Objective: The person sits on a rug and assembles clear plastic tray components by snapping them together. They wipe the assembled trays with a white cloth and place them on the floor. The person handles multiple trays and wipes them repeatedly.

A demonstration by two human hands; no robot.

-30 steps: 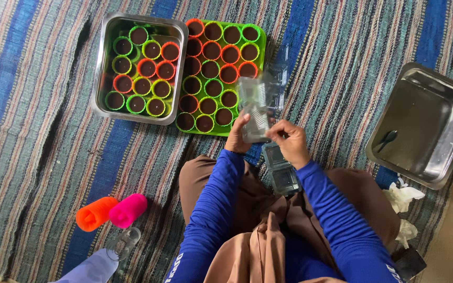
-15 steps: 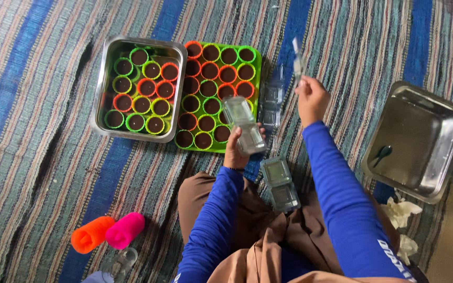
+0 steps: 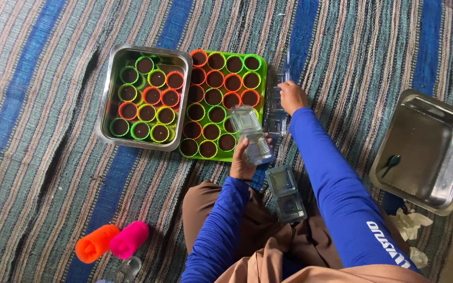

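Left hand holds an open clear hinged box over the near edge of the green tray, fingers wrapped around its lower half. Right hand reaches out to the stack of clear boxes just right of that tray, fingers curled down on it; can't tell if pinching. Tray and the steel pan beside it carry filled coloured cups. Another clear box lies on the striped mat by the knee.
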